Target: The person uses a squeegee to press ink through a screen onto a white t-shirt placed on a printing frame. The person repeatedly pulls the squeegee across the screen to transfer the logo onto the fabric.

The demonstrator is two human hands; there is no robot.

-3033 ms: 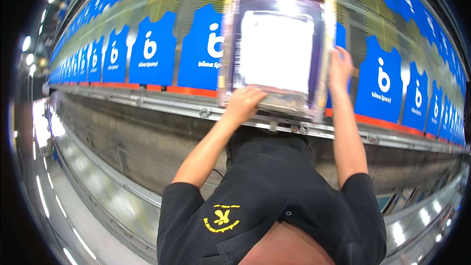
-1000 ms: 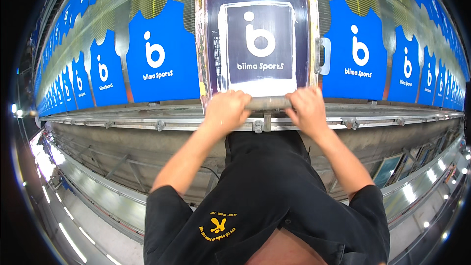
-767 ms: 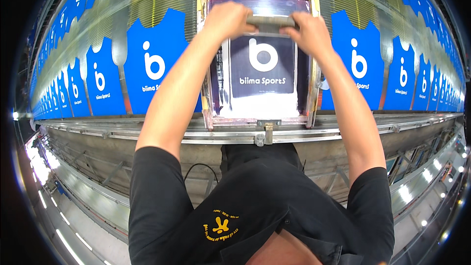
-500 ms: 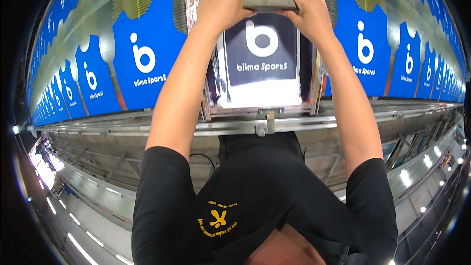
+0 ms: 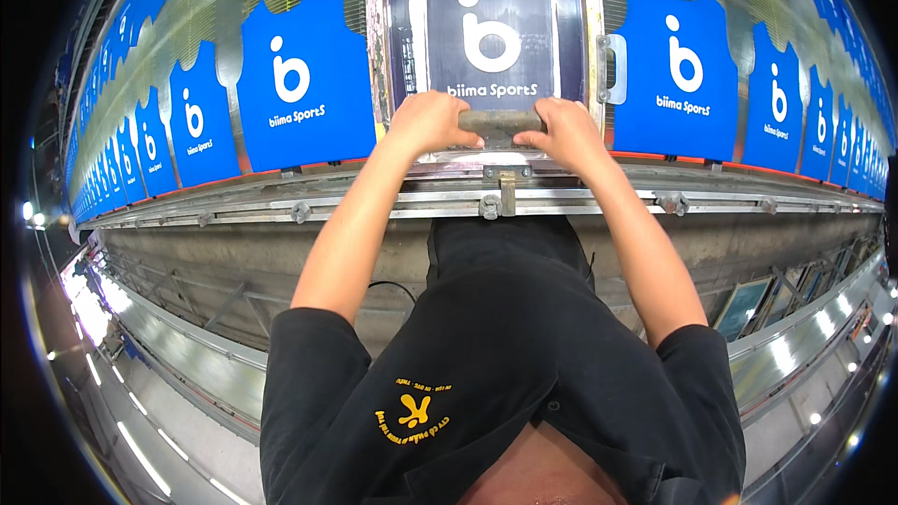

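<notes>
Head view: the left hand and right hand share one scraper bar, set crosswise at upper centre of the view, near the lower end of a framed screen. Above the bar, the screen's dark panel shows a white figure, with white streaks along its borders. A metal bracket stands just below the screen's lower edge, at the metal rail. A blue vest lies left of the screen and another blue vest lies right of it, beside a pale handle.

Assessment of the stroke: it would be best done with the bar level, equal pressure at both ends, and one constant tilt and pace across the full width. The screen should sit flat and square to the bracket throughout, since uneven pressure would probably leave patchy colour. Wrists should remain matched in height.

Grip findings: both hands are closed on the bar, one at each end, thumbs along the near side. The bar's middle is left exposed between them. Fingers on the far side are partly hidden; how hard they press cannot be told.
</notes>
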